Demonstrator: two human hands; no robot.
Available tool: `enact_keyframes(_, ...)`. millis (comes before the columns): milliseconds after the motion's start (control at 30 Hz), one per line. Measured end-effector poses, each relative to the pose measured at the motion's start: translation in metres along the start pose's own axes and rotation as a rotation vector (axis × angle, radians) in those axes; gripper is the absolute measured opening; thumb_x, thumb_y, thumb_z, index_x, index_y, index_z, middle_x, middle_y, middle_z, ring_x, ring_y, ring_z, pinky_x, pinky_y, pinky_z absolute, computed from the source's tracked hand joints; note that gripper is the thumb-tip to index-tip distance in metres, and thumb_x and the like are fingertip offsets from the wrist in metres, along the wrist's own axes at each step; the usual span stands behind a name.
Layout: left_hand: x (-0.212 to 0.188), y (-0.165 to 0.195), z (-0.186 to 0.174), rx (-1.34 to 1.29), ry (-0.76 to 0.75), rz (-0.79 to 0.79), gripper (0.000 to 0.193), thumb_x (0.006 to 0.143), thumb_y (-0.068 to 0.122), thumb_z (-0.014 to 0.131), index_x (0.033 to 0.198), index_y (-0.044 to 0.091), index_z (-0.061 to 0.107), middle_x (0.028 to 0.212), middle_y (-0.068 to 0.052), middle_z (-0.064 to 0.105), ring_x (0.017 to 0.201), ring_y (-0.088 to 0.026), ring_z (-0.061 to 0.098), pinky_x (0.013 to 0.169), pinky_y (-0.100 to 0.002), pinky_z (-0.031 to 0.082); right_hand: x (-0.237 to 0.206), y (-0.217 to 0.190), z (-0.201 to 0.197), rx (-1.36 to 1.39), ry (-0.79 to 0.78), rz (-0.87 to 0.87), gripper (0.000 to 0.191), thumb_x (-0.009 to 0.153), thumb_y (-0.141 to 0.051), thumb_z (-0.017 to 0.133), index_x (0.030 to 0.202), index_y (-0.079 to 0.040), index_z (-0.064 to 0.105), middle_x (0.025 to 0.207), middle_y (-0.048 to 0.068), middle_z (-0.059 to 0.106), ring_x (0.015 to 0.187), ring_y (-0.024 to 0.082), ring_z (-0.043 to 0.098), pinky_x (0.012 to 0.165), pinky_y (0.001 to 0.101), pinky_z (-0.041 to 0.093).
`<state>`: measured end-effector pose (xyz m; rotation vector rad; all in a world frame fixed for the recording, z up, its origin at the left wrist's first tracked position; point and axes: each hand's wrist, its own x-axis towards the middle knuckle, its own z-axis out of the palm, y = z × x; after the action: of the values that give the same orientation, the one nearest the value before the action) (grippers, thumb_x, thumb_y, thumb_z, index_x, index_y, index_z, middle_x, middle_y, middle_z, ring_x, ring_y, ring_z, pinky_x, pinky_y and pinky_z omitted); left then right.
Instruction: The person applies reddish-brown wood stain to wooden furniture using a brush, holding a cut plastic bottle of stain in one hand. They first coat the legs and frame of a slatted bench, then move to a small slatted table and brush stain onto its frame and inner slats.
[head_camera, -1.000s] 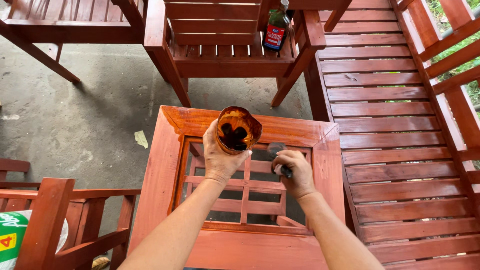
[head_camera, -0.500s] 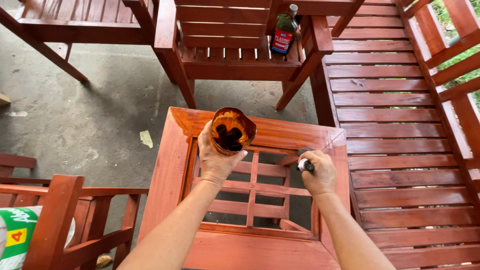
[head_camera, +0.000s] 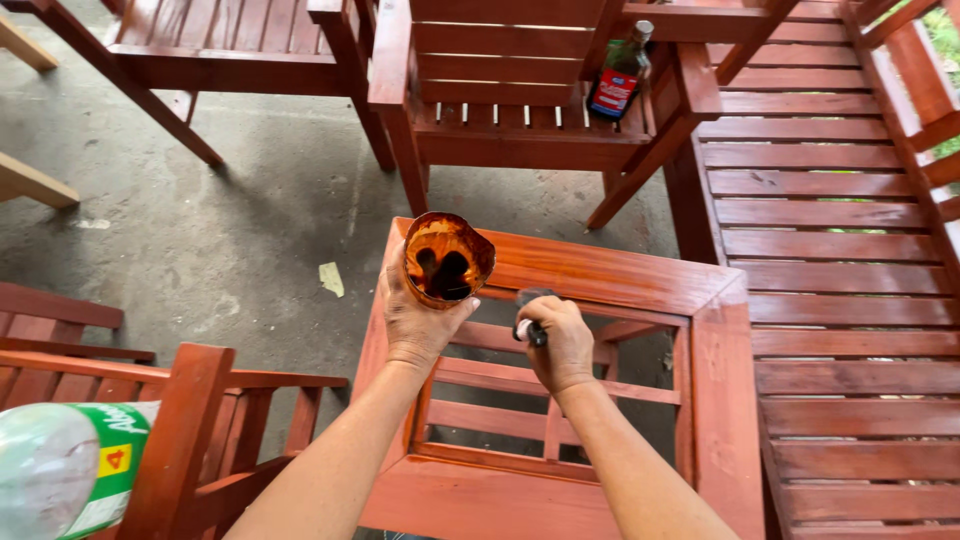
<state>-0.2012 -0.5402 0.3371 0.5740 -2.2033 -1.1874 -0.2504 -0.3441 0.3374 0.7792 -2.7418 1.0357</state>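
1. The cut-open stain cup (head_camera: 447, 259), brown and orange inside with dark liquid at its bottom, is held up over the far-left corner of the red wooden table frame (head_camera: 720, 400).
2. The left hand (head_camera: 420, 318) grips the cup from below and behind, its fingers wrapped round the wall; the thumb lies along the near side.
3. The right hand (head_camera: 555, 340) is just right of the cup, over the frame's open middle. Its fingers are curled tight round the handle of a brush (head_camera: 528, 312), whose dark head points toward the frame's far rail.
4. Inside the frame, lower slats (head_camera: 480, 375) cross beneath both hands.
5. Beyond the frame stands a red slatted chair (head_camera: 500, 110), with a dark bottle with a red label (head_camera: 620, 72) upright on its seat at the right.
6. Right of the frame runs a long slatted bench (head_camera: 840, 300).
7. Left of the frame lies grey concrete floor (head_camera: 200, 230), with a small pale scrap (head_camera: 332, 278) on it.
8. Near-left of the frame is another red chair (head_camera: 190, 430), and a clear plastic bottle with a green label (head_camera: 70, 480) at the corner.
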Motion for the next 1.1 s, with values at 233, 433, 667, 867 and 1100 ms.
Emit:
enact_keyframes(233,0.013,-0.023,-0.033,-0.159,-0.088,-0.128,0.116,0.059,0.021,0.099,0.147,0.026,0.023,0.141,-0.009,0.031,0.135,-0.023,0.049,0.113,-0.032,0.045,-0.007,-0.041,0.043,0.532,0.163,0.068,0.022,0.074,0.007,0.069,0.089,-0.009,0.068,0.102,0.008,0.072,0.098,0.022,0.071,0.088,0.0315,0.055)
enact_keyframes(433,0.012,-0.033,-0.042,-0.048,-0.078,-0.141,0.118,0.056,0.020,0.101,0.146,0.029,0.024,0.139,-0.008,0.032,0.133,-0.022,0.049,0.116,-0.032,0.048,-0.038,-0.034,0.057,0.537,0.272,0.165,0.021,0.076,0.007,0.072,0.090,-0.008,0.068,0.104,0.008,0.071,0.099,0.021,0.070,0.089,0.0313,0.055)
enact_keyframes(667,0.004,-0.046,-0.042,-0.125,-0.103,-0.115,0.119,0.055,0.016,0.099,0.146,0.030,0.024,0.138,-0.008,0.032,0.133,-0.023,0.049,0.113,-0.034,0.045,-0.025,-0.038,0.095,0.604,0.284,0.212,0.017,0.080,0.006,0.069,0.090,-0.009,0.069,0.106,0.008,0.071,0.100,0.020,0.069,0.091,0.0313,0.055)
enact_keyframes(867,0.003,-0.043,-0.048,-0.133,-0.111,-0.144,0.118,0.055,0.014,0.099,0.146,0.028,0.026,0.138,-0.008,0.034,0.132,-0.023,0.051,0.114,-0.034,0.049,-0.032,-0.049,0.088,0.373,0.466,0.313,0.014,0.081,0.003,0.067,0.088,-0.008,0.067,0.096,0.009,0.067,0.090,0.022,0.068,0.082,0.0330,0.054)
enact_keyframes(1100,0.000,-0.038,-0.048,-0.103,-0.162,-0.173,0.116,0.058,0.016,0.098,0.146,0.032,0.024,0.139,-0.007,0.033,0.133,-0.023,0.049,0.114,-0.034,0.046,-0.034,-0.073,0.095,0.289,0.504,0.373,0.013,0.077,-0.001,0.071,0.086,-0.009,0.067,0.087,0.008,0.063,0.082,0.024,0.066,0.073,0.0343,0.053)
